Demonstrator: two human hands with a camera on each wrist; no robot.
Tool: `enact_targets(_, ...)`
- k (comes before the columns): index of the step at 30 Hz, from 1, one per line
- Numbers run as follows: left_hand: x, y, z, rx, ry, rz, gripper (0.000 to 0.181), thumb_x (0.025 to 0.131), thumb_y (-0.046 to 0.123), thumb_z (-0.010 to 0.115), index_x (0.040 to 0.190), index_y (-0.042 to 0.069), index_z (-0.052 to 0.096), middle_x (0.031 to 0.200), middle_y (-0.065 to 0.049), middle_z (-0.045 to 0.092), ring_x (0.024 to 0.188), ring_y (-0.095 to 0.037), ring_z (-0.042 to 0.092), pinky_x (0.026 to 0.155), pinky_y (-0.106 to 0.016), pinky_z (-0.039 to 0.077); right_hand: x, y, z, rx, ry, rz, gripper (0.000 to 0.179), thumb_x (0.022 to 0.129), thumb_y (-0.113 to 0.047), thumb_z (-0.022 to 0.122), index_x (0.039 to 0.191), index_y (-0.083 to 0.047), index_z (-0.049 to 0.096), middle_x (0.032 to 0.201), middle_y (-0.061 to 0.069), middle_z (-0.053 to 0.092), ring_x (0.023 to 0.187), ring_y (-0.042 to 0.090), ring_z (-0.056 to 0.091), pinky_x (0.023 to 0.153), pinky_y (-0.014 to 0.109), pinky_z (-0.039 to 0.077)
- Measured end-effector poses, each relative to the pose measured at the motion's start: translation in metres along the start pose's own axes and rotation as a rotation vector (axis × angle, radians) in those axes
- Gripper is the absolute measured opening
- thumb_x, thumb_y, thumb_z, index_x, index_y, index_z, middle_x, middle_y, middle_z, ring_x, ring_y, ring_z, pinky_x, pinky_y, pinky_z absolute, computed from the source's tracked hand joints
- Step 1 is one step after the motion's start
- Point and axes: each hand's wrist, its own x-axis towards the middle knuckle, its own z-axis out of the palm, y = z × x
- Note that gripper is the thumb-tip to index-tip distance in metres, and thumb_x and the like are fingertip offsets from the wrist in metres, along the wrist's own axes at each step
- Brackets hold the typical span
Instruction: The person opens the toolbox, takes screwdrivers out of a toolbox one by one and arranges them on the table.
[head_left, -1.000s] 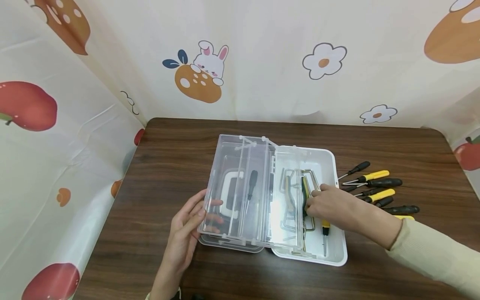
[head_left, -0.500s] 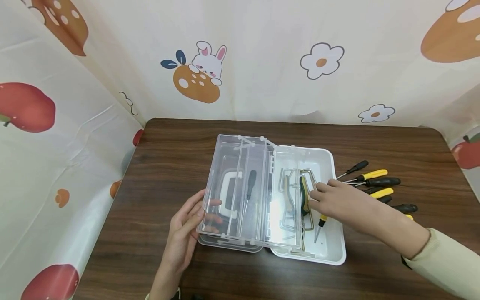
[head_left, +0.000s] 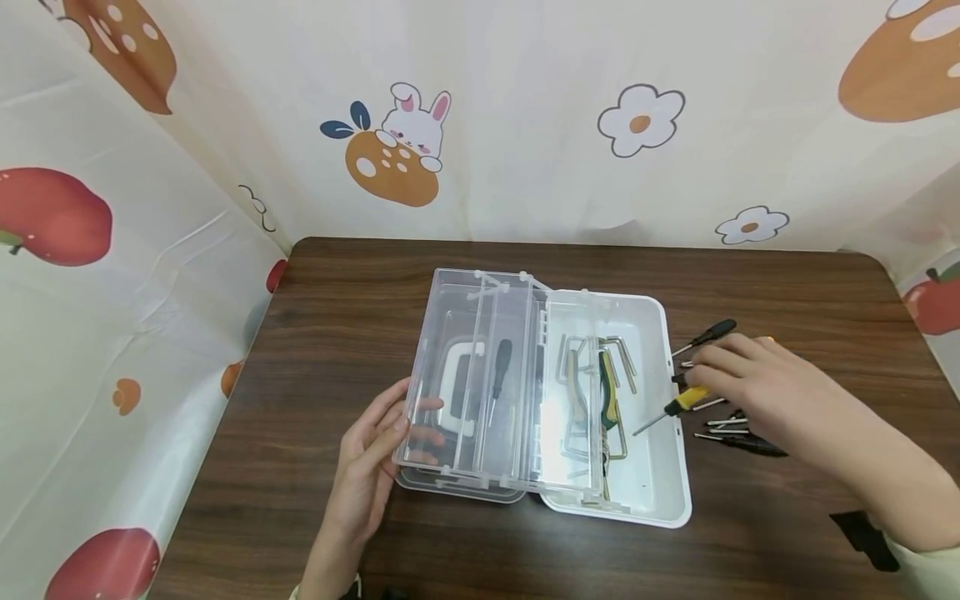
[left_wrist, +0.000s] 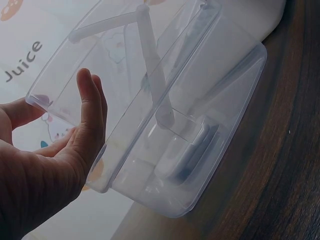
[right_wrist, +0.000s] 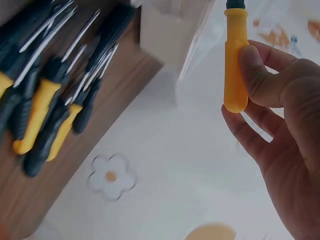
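the only readable text is the word "juice" (left_wrist: 22, 61), printed in dark letters on the pale patterned curtain (left_wrist: 30, 30) and seen in the left wrist view through the clear plastic lid (left_wrist: 165, 100), up at the left edge and slanting upward. no other lettering, brand, number or sign can be read: the curtain in the head view carries only drawings, and the tools and the white box (head_left: 660, 492) show no legible marking.
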Motion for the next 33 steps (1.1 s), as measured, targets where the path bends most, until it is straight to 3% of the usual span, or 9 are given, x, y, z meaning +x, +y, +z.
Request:
enact_targets(4,0.000,0.001,-0.001,0.000,0.006,0.001,0.047,0.110,0.005,0.037,0.157,-0.001,0.036,0.131,-0.009,0.069,0.095,-0.016,0.076,0.074,-0.038,0.068,-0.021,0.013,0.001,0.019,0.073,0.078,0.077,0.042,0.028,0.074,0.107,-0.014,0.070,0.107,0.003,0.070,0.102,0.028,0.059,0.081,0.046,0.048)
enact_targets(7,0.001,0.001,-0.001,-0.001,0.009,0.000,0.047,0.110,0.005,0.038,0.157,-0.001,0.036,0.131,-0.009,0.069,0.094,-0.016,0.076,0.074,-0.038,0.067,-0.036,0.019,0.003,0.004,0.115,0.155,0.068,0.050,0.030,0.072,0.104,-0.012,0.070,0.104,0.004,0.071,0.099,0.030,0.058,0.080,0.045,0.045)
enact_targets(8,0.001,0.001,-0.001,-0.002,0.011,-0.001,0.047,0.110,0.005,0.038,0.157,-0.001,0.036,0.130,-0.009,0.069,0.094,-0.016,0.076,0.074,-0.038,0.067,-0.041,0.021,0.004,-0.004,0.121,0.182,0.055,0.067,0.030,0.068,0.104,-0.011,0.070,0.104,0.005,0.071,0.099,0.030,0.058,0.081,0.045,0.045)
enact_targets(9,0.001,0.001,-0.001,-0.003,0.011,-0.003,0.047,0.110,0.005,0.038,0.157,-0.001,0.036,0.130,-0.008,0.070,0.094,-0.016,0.076,0.074,-0.038,0.068,-0.046,0.022,0.005,-0.004,0.132,0.208,0.053,0.068,0.029,0.069,0.104,-0.010,0.070,0.104,0.006,0.071,0.099,0.031,0.058,0.085,0.042,0.045)
enact_targets(14,0.001,0.001,-0.001,-0.006,0.012,-0.004,0.047,0.110,0.005,0.038,0.157,-0.001,0.037,0.130,-0.008,0.070,0.094,-0.016,0.076,0.075,-0.039,0.068,-0.070,0.031,0.013,0.049,0.190,0.310,0.054,0.066,0.037,0.062,0.101,-0.004,0.069,0.104,0.012,0.069,0.099,0.031,0.054,0.101,0.016,0.028)
enact_targets(15,0.001,0.001,-0.001,-0.006,0.012,-0.004,0.047,0.111,0.005,0.038,0.157,-0.001,0.037,0.130,-0.008,0.070,0.094,-0.016,0.076,0.075,-0.039,0.068,-0.074,0.032,0.016,0.068,0.200,0.328,0.066,0.051,0.039,0.064,0.100,-0.004,0.069,0.104,0.013,0.068,0.099,0.030,0.053,0.101,0.010,0.024)
enact_targets(19,0.001,0.002,-0.001,-0.004,0.013,-0.001,0.047,0.110,0.005,0.038,0.157,-0.001,0.037,0.130,-0.008,0.070,0.094,-0.016,0.076,0.074,-0.038,0.068,-0.091,0.039,0.032,0.110,0.199,0.400,0.065,0.053,0.042,0.064,0.099,-0.005,0.069,0.104,0.013,0.067,0.103,0.026,0.048,0.104,-0.003,0.015)
enact_targets(26,0.001,0.001,0.000,-0.013,0.012,-0.002,0.047,0.110,0.004,0.037,0.157,0.000,0.037,0.130,-0.008,0.070,0.094,-0.016,0.076,0.075,-0.038,0.067,-0.114,0.053,0.059,0.181,0.216,0.451,0.060,0.058,0.039,0.068,0.095,-0.008,0.070,0.101,0.006,0.066,0.111,-0.012,0.035,0.102,-0.002,0.019)
enact_targets(33,0.000,0.000,0.001,-0.019,0.010,-0.008,0.047,0.110,0.005,0.037,0.157,0.000,0.037,0.131,-0.009,0.069,0.094,-0.016,0.076,0.075,-0.038,0.067,-0.129,0.064,0.077,0.177,0.194,0.413,0.062,0.054,0.039,0.071,0.091,-0.011,0.068,0.096,0.004,0.065,0.109,-0.018,0.033,0.095,0.001,0.026)
